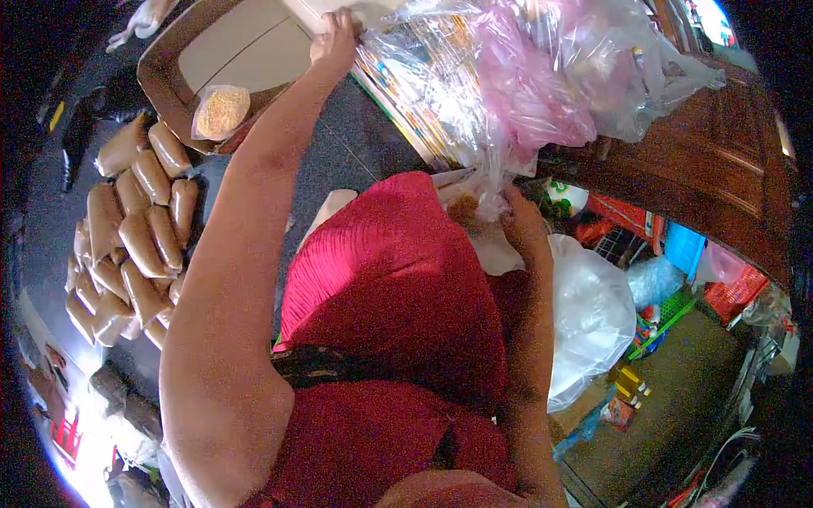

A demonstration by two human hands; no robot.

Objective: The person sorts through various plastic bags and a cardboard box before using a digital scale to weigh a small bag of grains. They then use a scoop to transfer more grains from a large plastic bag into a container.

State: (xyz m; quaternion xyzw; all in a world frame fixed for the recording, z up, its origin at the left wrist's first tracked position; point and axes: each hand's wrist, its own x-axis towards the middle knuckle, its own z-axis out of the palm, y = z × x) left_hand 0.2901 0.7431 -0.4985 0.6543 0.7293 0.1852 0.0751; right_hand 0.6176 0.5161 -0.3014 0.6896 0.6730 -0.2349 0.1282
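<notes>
My left hand reaches far forward, fingers bent, where the cardboard box meets a clear plastic wrap. What lies under its fingertips is hidden. A small clear packet of pale yellow-brown bits rests at the box's near edge. Close to my right knee, my right hand is closed on a clear plastic bag with brown stuff at its bottom. Part of that hand is in shadow, and its fingertips are partly covered by the plastic.
Several filled brown packets are heaped on the dark floor at left. Pink plastic bags lie ahead by a brown wooden cabinet. A white plastic bag, a red basket and yellow bottles are at right.
</notes>
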